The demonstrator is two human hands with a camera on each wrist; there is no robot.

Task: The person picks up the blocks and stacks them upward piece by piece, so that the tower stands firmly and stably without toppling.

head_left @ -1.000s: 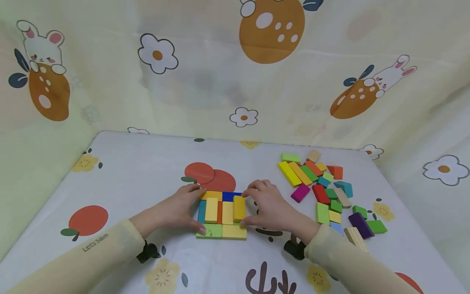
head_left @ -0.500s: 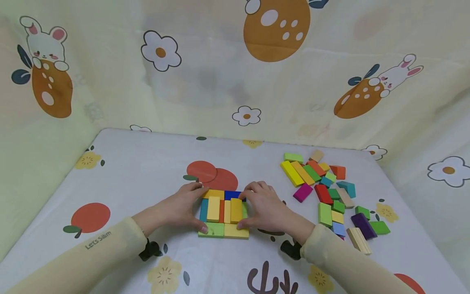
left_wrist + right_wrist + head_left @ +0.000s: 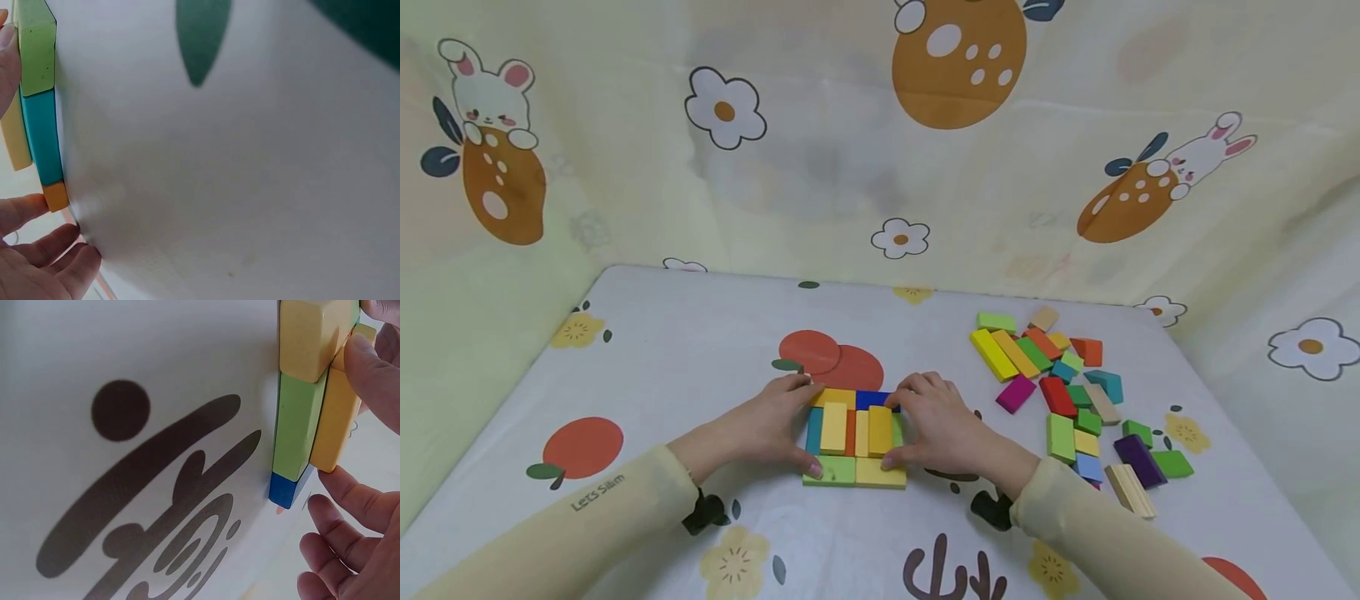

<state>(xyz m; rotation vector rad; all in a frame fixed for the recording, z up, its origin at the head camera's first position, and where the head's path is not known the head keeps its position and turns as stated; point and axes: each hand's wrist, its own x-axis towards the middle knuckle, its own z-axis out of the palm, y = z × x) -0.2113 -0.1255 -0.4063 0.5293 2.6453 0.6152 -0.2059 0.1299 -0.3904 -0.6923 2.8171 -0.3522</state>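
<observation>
A flat square of coloured blocks (image 3: 853,472) lies on the printed table cover. Its bottom layer shows green (image 3: 37,50), teal (image 3: 40,137), blue (image 3: 287,487) and yellow (image 3: 309,337) blocks. Yellow bars lie on top. My left hand (image 3: 807,427) holds the square's left side, thumb on the green block (image 3: 831,471) and fingers at the far orange corner (image 3: 56,195). My right hand (image 3: 892,428) pinches an orange-yellow bar (image 3: 880,430) on the top layer by its ends. The wrist view shows that bar (image 3: 334,419) lying over a green block (image 3: 300,425), with my thumb (image 3: 375,375) on its near end.
A loose pile of several coloured blocks (image 3: 1060,392) lies to the right, with a magenta one (image 3: 1015,393), a purple one (image 3: 1138,460) and a plain wooden piece (image 3: 1131,487). Patterned cloth walls (image 3: 880,167) close in the back and sides.
The orange-yellow bar has come down from sitting raised to lying flat beside the pale yellow bars. My right hand shifted slightly left with it; the left hand stayed put.
</observation>
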